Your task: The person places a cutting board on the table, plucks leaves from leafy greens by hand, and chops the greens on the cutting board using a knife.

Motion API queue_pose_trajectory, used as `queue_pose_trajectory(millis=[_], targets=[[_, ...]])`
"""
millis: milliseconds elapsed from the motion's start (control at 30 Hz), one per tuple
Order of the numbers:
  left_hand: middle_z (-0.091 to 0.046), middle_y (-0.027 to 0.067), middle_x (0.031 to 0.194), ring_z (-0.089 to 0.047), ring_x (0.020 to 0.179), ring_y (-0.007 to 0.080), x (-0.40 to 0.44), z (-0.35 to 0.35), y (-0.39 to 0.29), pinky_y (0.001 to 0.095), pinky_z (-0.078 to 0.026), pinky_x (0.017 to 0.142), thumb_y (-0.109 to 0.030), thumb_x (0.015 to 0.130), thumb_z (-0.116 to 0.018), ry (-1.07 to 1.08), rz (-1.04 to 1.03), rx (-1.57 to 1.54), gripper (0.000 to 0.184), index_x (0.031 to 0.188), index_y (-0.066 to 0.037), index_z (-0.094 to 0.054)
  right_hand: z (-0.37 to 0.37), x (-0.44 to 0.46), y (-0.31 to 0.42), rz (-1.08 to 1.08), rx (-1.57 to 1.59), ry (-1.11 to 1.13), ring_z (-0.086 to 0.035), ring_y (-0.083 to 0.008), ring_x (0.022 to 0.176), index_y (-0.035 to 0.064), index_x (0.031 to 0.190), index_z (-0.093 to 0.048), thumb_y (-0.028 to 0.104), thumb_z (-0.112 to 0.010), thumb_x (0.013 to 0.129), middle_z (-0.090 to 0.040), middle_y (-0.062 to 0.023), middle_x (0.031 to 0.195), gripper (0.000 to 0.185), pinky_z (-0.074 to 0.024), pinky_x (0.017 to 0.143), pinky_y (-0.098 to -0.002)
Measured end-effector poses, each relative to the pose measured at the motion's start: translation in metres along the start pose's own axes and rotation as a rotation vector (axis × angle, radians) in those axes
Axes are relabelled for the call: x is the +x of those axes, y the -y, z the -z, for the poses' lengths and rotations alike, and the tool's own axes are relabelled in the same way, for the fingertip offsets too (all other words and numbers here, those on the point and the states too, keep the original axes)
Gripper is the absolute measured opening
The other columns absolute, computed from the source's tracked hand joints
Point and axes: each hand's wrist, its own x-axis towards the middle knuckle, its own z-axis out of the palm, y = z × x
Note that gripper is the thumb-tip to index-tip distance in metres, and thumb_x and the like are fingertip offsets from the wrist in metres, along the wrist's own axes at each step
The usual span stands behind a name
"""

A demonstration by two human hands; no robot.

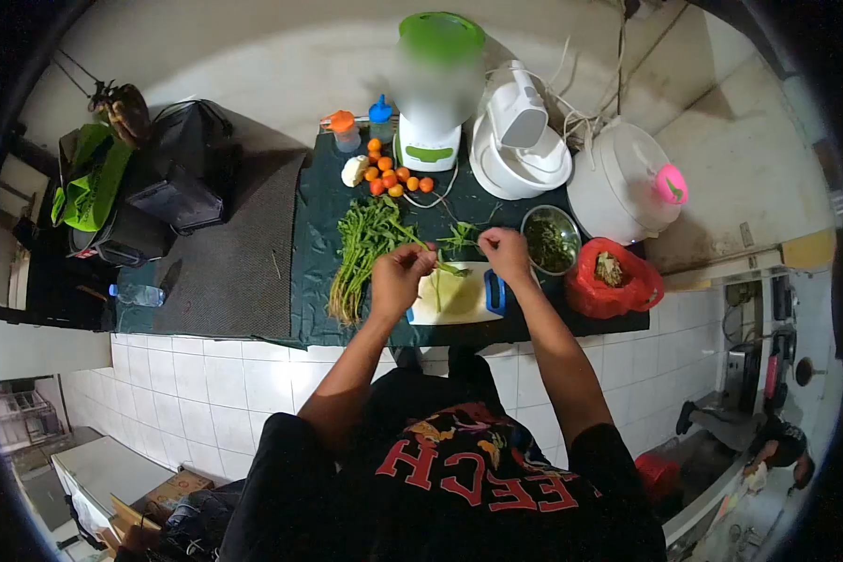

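My left hand (pixel 403 278) is closed in a pinch on a leafy green stalk (pixel 452 270), held over the near side of a white cutting board (pixel 482 306) with blue ends. My right hand (pixel 506 253) has its fingers pinched together above the board's right end; whatever is between them is too small to make out. A bunch of leafy greens (pixel 363 245) with roots lies left of my left hand. Loose green leaves (pixel 459 234) rest just beyond the board, between both hands. Right of my right hand stands a metal bowl (pixel 551 214) containing cut greens.
Cherry tomatoes (pixel 389 176) and a white bulb-like vegetable (pixel 354 170) lie farther back. A blender (pixel 428 122), a stand mixer (pixel 520 140) and a white rice cooker (pixel 618 183) line the wall. A red plastic bag (pixel 601 298) sits at the right edge. Someone else (pixel 777 445) is far right.
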Motion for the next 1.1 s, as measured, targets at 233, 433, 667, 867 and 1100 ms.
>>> queue_pose_trajectory(millis=[233, 433, 667, 867, 1100], targets=[[-0.073, 0.0055, 0.093, -0.066, 0.079, 0.0099, -0.001, -0.002, -0.006, 0.0264, -0.055, 0.073, -0.011, 0.097, -0.07, 0.017, 0.038, 0.054, 0.017, 0.104, 0.005, -0.071, -0.004, -0.034, 0.055, -0.035, 0.513, 0.223, -0.066, -0.0135, 0.078, 0.0026, 0.116, -0.071, 0.023, -0.068, 0.097, -0.074, -0.0104, 0.093, 0.029, -0.053, 0.074, -0.0309], [-0.072, 0.0058, 0.095, -0.065, 0.081, 0.0091, -0.002, -0.001, -0.021, 0.0256, -0.055, 0.074, -0.009, 0.097, -0.069, 0.05, -0.005, 0.029, 0.016, 0.105, 0.005, -0.071, 0.032, -0.049, 0.096, 0.013, 0.429, 0.439, -0.064, -0.0078, 0.077, 0.0019, 0.108, -0.073, 0.022, -0.07, 0.096, -0.074, -0.0043, 0.089, 0.024, -0.0516, 0.071, -0.028], [-0.07, 0.0024, 0.093, -0.066, 0.086, 0.009, -0.007, 0.007, -0.024, 0.0251, -0.055, 0.078, -0.007, 0.093, -0.073, 0.219, -0.047, -0.017, 0.026, 0.117, 0.003, -0.067, 0.036, -0.055, 0.115, 0.038, 0.393, 0.397, -0.061, -0.0057, 0.074, -0.0009, 0.105, -0.074, 0.019, -0.07, 0.096, -0.072, -0.0022, 0.085, 0.022, -0.0499, 0.069, -0.0252], [-0.068, 0.0008, 0.093, -0.065, 0.091, 0.0099, -0.015, 0.013, -0.031, 0.0262, -0.055, 0.083, -0.008, 0.095, -0.072, 0.247, 0.018, 0.059, 0.032, 0.124, 0.003, -0.065, 0.03, -0.059, 0.112, 0.07, 0.358, 0.388, -0.067, -0.0117, 0.075, 0.0017, 0.099, -0.074, 0.021, -0.07, 0.095, -0.074, -0.0063, 0.087, 0.02, -0.0528, 0.067, -0.0304], [-0.066, -0.0006, 0.087, -0.061, 0.081, 0.0069, -0.022, 0.016, -0.029, 0.0244, -0.052, 0.075, -0.006, 0.093, -0.073, 0.275, 0.003, 0.141, 0.033, 0.124, 0.004, -0.066, 0.02, -0.059, 0.114, 0.389, 0.182, 0.251, -0.066, -0.0277, 0.08, 0.0012, 0.085, -0.067, 0.012, -0.07, 0.085, -0.066, -0.0093, 0.083, 0.011, -0.0517, 0.072, -0.0373]])
